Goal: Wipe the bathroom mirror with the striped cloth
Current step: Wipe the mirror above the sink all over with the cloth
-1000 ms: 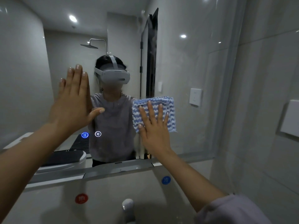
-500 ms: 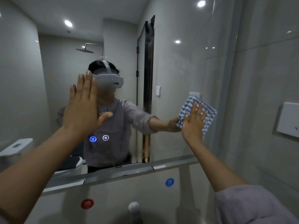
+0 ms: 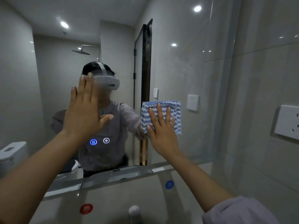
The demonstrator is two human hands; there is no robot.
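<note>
A large bathroom mirror [image 3: 186, 70] fills the wall ahead. A folded blue-and-white striped cloth [image 3: 176, 110] lies flat against the glass right of centre. My right hand [image 3: 161, 130] presses it onto the mirror with straight, spread fingers, covering the cloth's lower left part. My left hand [image 3: 84, 110] is raised at the left, palm toward the glass, fingers straight and together, thumb out; whether it touches the mirror I cannot tell. It holds nothing.
Two lit touch icons [image 3: 99, 141] glow in the mirror's lower part. A white wall socket [image 3: 288, 122] sits on the tiled wall at right. Below the mirror are a red sticker [image 3: 86, 208], a blue sticker [image 3: 169, 185] and a tap top [image 3: 134, 210].
My right hand slid the cloth far to the right near the mirror's edge, then back left toward the middle. My left hand stayed raised at the left.
</note>
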